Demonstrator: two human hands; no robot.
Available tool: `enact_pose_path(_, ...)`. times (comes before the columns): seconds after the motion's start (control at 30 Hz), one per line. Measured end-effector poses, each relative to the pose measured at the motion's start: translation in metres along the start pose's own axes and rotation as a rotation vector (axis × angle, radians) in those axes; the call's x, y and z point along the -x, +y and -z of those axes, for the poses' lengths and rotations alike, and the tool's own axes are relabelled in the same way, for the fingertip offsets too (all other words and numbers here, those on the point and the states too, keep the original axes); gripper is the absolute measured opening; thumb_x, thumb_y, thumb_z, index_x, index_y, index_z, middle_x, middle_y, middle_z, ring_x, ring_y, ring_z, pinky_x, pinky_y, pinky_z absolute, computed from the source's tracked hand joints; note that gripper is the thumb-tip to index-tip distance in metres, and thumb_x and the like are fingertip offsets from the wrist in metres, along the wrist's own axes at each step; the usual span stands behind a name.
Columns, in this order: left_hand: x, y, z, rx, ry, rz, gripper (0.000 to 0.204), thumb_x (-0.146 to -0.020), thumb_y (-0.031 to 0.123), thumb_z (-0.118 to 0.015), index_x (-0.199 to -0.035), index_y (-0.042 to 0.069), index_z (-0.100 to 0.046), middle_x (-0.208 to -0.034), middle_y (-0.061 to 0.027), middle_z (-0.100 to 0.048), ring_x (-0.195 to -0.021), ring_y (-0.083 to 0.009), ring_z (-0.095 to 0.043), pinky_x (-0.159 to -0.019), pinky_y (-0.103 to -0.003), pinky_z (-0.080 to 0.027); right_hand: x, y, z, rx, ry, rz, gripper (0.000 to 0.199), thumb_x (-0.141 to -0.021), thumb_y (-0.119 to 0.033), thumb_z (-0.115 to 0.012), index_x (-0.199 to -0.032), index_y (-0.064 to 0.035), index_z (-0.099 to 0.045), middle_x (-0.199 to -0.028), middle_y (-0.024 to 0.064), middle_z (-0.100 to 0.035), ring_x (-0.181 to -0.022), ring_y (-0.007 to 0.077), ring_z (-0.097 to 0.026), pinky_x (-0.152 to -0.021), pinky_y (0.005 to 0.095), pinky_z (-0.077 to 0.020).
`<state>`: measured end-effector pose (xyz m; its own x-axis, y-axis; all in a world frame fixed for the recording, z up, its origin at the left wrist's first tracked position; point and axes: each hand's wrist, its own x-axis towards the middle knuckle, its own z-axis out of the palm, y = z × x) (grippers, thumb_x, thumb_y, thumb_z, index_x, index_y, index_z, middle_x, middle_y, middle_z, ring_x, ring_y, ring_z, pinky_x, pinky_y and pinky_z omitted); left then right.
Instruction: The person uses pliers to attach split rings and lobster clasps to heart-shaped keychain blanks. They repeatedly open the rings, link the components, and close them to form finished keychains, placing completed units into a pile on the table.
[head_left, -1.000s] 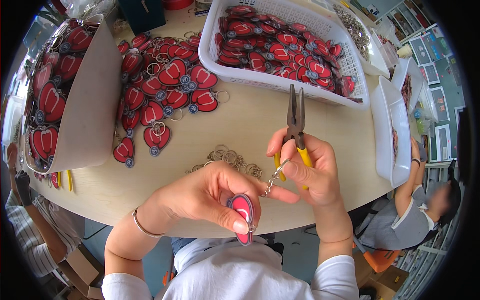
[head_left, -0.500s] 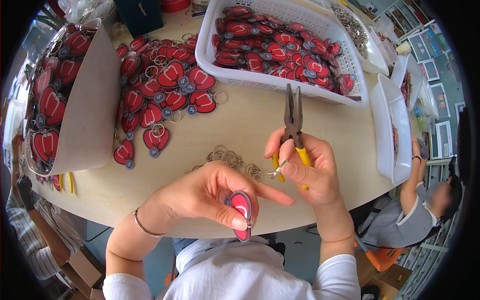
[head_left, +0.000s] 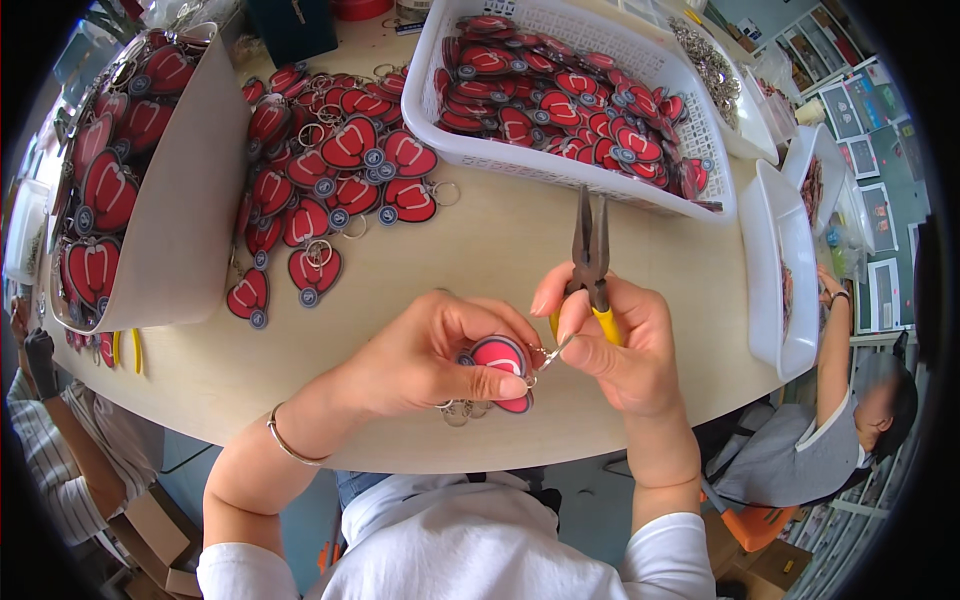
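Observation:
My left hand (head_left: 450,355) pinches a red heart-shaped tag (head_left: 500,354) with a dark rim between thumb and fingers. In my right hand (head_left: 625,345) are pliers (head_left: 591,240) with yellow handles, jaws pointing away from me and slightly parted. The thumb and fingertip of that same hand also hold a small metal key ring with chain (head_left: 557,353), which meets the tag's edge near my left fingertips. A few loose key rings (head_left: 462,411) show on the table below my left hand; others may be hidden behind it.
Finished-looking red tags with rings (head_left: 350,195) lie heaped at the left centre. A tilted white bin (head_left: 185,200) of tags stands left, a white basket (head_left: 560,165) of them at the back. White trays (head_left: 780,270) line the right. A person (head_left: 820,430) sits at right, another at left.
My left hand has moved up and brought the tag toward my right hand; its stretched index finger has curled in. The ring and chain now touch the tag's edge. The pliers have dropped slightly.

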<state>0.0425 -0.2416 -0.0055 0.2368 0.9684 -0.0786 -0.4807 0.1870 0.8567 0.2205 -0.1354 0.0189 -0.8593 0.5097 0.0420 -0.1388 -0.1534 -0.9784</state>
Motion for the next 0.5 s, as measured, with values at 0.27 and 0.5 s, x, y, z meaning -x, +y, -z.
enact_pose_path(0.27,0.003,0.003,0.0,-0.057,0.084,-0.142,0.013,-0.079,0.004,-0.074,-0.089,-0.003,-0.069,-0.095,-0.0102,-0.066,-0.087,-0.0155,-0.062,-0.075,-0.027,-0.05,0.005,-0.005,0.002,0.067,0.03,0.082,0.012,-0.08,-0.007,-0.071,-0.085,0.0002,-0.062,-0.102,0.0073,-0.053,-0.092,0.013,-0.051,-0.082,0.0268,-0.0424)
enact_pose_path(0.5,0.003,0.01,-0.001,-0.408,0.226,-0.394,0.011,-0.075,0.0,-0.074,-0.085,-0.003,-0.07,-0.092,-0.0122,-0.068,-0.083,-0.0179,-0.064,-0.072,-0.029,-0.051,0.004,-0.012,0.006,0.501,0.055,0.169,0.01,-0.077,-0.003,-0.071,-0.083,0.0029,-0.066,-0.099,0.01,-0.057,-0.086,0.0188,-0.058,-0.075,0.0278,-0.0461)
